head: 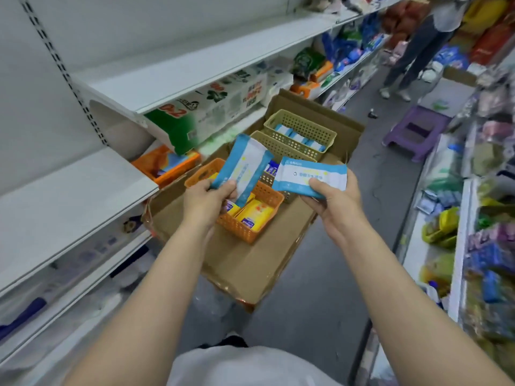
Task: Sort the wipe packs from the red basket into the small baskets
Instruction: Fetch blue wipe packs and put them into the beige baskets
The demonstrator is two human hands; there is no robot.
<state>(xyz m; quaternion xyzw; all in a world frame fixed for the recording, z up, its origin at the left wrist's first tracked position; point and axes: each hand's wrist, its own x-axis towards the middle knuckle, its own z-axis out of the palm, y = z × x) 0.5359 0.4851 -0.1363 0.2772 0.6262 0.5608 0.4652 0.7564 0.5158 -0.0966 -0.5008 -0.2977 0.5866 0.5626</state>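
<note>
My left hand (207, 197) grips a blue-and-white wipe pack (242, 165) by its lower end, tilted up to the right. My right hand (334, 200) holds a second blue-and-white wipe pack (309, 178) flat by its near edge. Both packs hover over an open cardboard box (239, 263). Under them an orange small basket (250, 224) holds yellow packs (255, 214). Behind it stand two olive small baskets: the nearer one (278, 147) is partly hidden by the packs, the far one (302, 129) holds blue-and-white packs on edge. An orange-red basket (167, 165) sits on the left shelf.
White shelves (69, 188) run along my left, with a large tissue bundle (206, 112) on one. Stocked shelves line the right side. A purple stool (415, 130) stands in the aisle, and another person (412, 54) stands beyond it.
</note>
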